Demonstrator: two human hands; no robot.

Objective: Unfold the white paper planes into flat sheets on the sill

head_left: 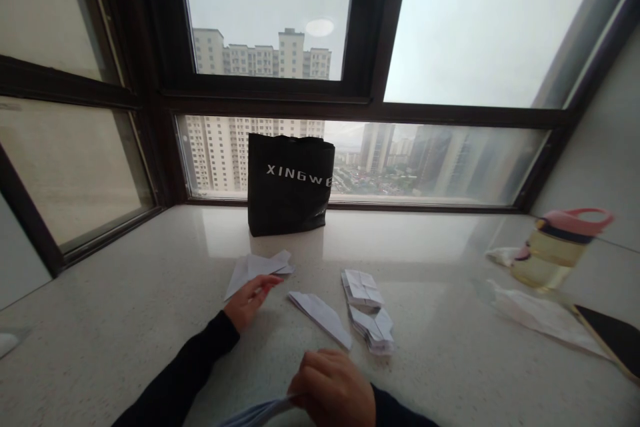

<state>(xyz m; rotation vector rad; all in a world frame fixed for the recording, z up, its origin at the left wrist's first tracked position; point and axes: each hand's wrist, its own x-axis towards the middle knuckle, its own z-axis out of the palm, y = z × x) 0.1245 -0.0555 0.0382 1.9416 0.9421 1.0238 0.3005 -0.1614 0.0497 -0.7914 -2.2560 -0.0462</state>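
Note:
Low in the view, my right hand [333,387] is closed, with the fingers curled in. From its pinch a pale grey-blue, folded strip [257,411] runs left and out of the bottom edge; I cannot tell whether it is cloth or paper. My left hand [250,301] reaches forward over the counter, fingers stretched out, beside loose white paper pieces [253,267]. Between the hands and farther ahead lies a folded white paper stack [320,317]. To its right sit two folded paper pieces, a squarish one [363,287] and a notched, layered one [374,328].
A black bag [290,193] with white lettering stands by the window. At the right are a yellowish bottle [553,257] with a pink lid, crumpled white tissue [540,310] and a dark phone-like slab [613,337]. Everything rests on a pale speckled counter [440,347].

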